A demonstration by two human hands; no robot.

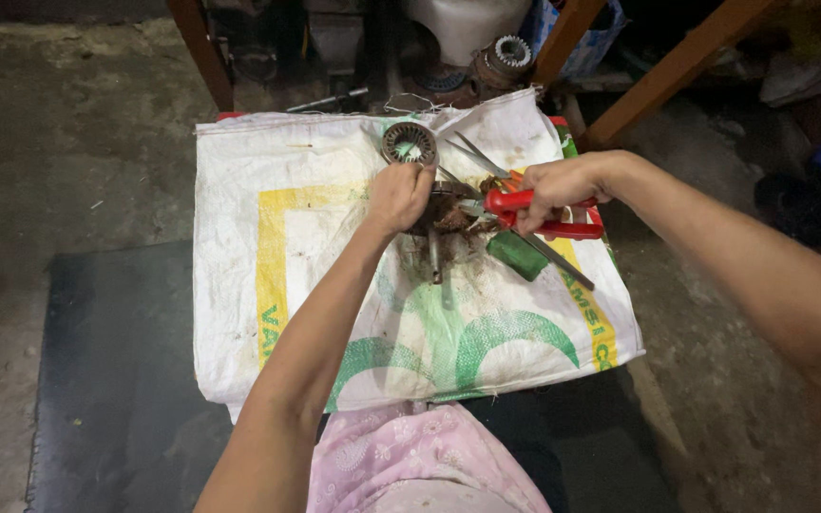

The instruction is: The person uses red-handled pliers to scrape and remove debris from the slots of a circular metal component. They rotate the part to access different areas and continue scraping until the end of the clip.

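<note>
Head view, left hand (pixel 397 197) on rusty part (pixel 448 220) — red-handled pliers (pixel 539 213) in right hand (pixel 555 187)

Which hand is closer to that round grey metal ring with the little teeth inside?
Left. The left hand sits just below the round grey toothed metal ring, nearly touching it. The right hand is farther off to its right, gripping red-handled pliers.

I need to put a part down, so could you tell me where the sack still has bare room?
The sack is bare left of the left hand and along its near edge. It is crowded around the red-handled pliers in the right hand, by the round metal stator and scissors.
</note>
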